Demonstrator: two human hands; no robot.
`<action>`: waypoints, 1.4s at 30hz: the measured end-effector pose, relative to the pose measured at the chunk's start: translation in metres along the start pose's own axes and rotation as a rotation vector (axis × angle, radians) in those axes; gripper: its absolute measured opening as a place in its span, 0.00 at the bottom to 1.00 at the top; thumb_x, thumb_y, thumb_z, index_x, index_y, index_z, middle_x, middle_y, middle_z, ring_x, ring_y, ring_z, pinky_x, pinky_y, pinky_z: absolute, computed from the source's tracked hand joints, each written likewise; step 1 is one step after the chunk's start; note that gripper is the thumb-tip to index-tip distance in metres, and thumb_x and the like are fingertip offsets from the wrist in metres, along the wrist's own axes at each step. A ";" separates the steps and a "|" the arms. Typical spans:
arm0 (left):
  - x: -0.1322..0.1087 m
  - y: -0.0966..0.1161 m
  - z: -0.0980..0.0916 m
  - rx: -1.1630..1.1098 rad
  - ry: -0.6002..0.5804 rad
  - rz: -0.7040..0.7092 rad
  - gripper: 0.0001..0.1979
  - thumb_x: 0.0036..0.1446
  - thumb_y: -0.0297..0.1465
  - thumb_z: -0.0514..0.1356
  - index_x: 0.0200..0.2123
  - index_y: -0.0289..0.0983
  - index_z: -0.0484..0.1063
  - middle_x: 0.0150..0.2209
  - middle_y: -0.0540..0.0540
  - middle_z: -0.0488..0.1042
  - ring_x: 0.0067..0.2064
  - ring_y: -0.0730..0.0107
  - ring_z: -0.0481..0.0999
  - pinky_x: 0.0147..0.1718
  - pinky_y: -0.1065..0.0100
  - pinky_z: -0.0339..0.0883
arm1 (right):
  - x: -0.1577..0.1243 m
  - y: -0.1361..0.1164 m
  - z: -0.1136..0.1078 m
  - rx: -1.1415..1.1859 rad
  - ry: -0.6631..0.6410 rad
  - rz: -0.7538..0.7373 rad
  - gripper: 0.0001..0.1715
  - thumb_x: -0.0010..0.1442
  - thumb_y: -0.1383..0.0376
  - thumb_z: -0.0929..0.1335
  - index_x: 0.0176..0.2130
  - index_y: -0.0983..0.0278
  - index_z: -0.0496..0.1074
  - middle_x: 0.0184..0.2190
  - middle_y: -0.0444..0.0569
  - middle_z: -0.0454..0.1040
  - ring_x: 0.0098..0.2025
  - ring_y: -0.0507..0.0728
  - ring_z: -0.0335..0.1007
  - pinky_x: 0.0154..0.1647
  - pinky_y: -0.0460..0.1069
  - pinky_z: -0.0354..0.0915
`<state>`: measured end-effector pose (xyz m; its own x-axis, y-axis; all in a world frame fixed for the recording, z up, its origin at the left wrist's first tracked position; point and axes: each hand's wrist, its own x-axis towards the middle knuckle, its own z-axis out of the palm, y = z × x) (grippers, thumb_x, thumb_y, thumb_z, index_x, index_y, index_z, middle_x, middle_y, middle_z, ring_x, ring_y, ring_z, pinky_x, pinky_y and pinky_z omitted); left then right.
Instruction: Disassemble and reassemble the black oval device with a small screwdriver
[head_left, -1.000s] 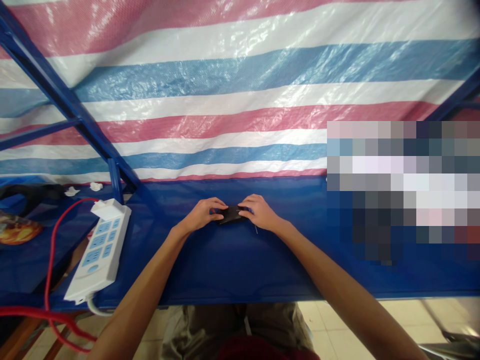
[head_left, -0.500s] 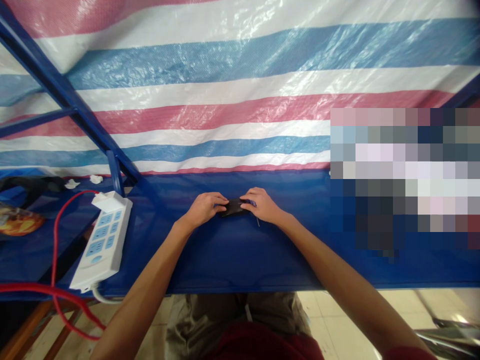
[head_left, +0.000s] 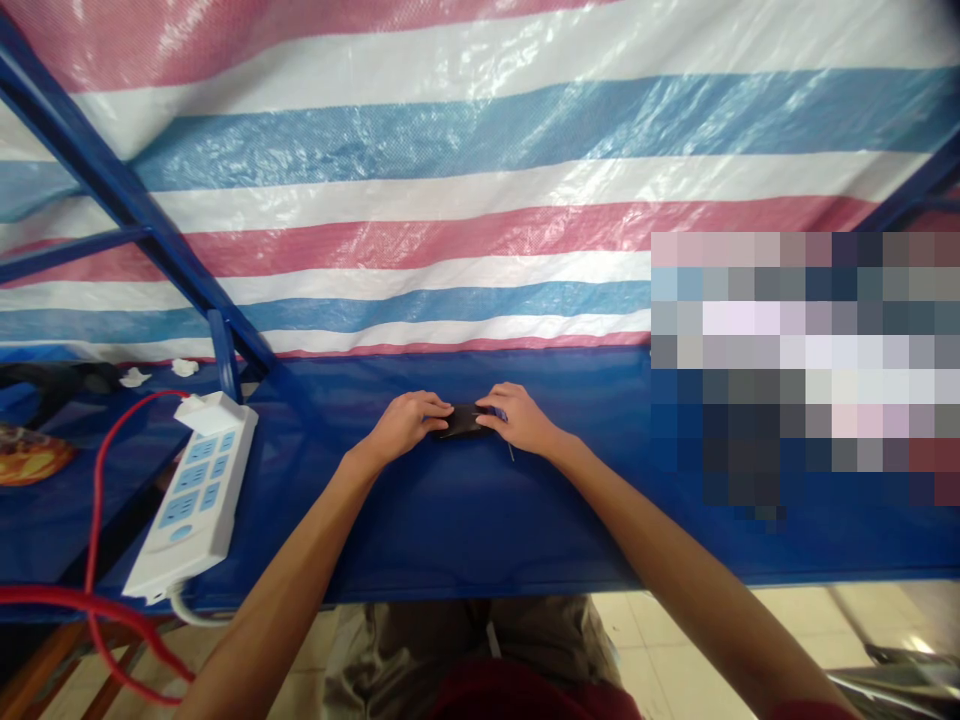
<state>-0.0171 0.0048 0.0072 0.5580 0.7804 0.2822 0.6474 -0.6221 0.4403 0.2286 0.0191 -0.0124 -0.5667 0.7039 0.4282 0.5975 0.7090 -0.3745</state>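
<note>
Hardly anything has shifted: both hands are staying on a flat black case [head_left: 463, 421] lying on a blue-covered bench [head_left: 465, 525]. The left hand [head_left: 405, 422] and right hand [head_left: 521, 420] are curling their fingers [head_left: 442, 407] over its ends — clamped or not, I cannot tell. It is looking light, stiff and slick — its long edges are seeming the surest hold.

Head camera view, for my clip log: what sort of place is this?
Probably a makeshift workspace: a striped plastic tarp hangs behind a blue metal frame, and a white power strip lies on a blue-covered workbench above a tiled floor.
</note>
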 end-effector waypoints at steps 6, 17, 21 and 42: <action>-0.001 -0.004 -0.002 -0.048 0.027 -0.001 0.10 0.58 0.33 0.61 0.42 0.39 0.79 0.43 0.45 0.79 0.43 0.61 0.78 0.44 0.62 0.70 | 0.000 0.000 0.000 0.006 0.005 -0.008 0.13 0.60 0.60 0.68 0.43 0.64 0.76 0.38 0.52 0.75 0.43 0.58 0.69 0.50 0.56 0.60; -0.001 0.010 -0.002 0.171 -0.047 0.018 0.29 0.50 0.47 0.65 0.53 0.41 0.70 0.44 0.44 0.72 0.44 0.60 0.73 0.46 0.60 0.67 | 0.000 -0.001 0.000 -0.006 0.009 -0.013 0.13 0.60 0.60 0.68 0.42 0.65 0.76 0.37 0.52 0.75 0.42 0.58 0.68 0.51 0.56 0.60; -0.002 0.012 0.001 0.244 -0.039 0.036 0.26 0.54 0.44 0.63 0.54 0.40 0.69 0.44 0.43 0.71 0.45 0.59 0.72 0.47 0.58 0.65 | -0.001 -0.002 -0.001 -0.014 0.011 -0.013 0.13 0.62 0.60 0.67 0.43 0.65 0.75 0.38 0.52 0.75 0.43 0.59 0.69 0.52 0.56 0.60; -0.002 0.016 0.016 0.298 0.000 0.129 0.24 0.64 0.44 0.51 0.59 0.42 0.64 0.57 0.41 0.67 0.55 0.58 0.68 0.54 0.56 0.61 | -0.001 -0.007 0.000 -0.051 0.135 0.086 0.19 0.67 0.59 0.59 0.51 0.64 0.71 0.42 0.52 0.76 0.47 0.57 0.69 0.55 0.55 0.57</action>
<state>0.0006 -0.0075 0.0006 0.6453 0.6940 0.3192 0.6948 -0.7069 0.1325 0.2251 0.0136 -0.0099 -0.4329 0.7474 0.5040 0.6704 0.6407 -0.3742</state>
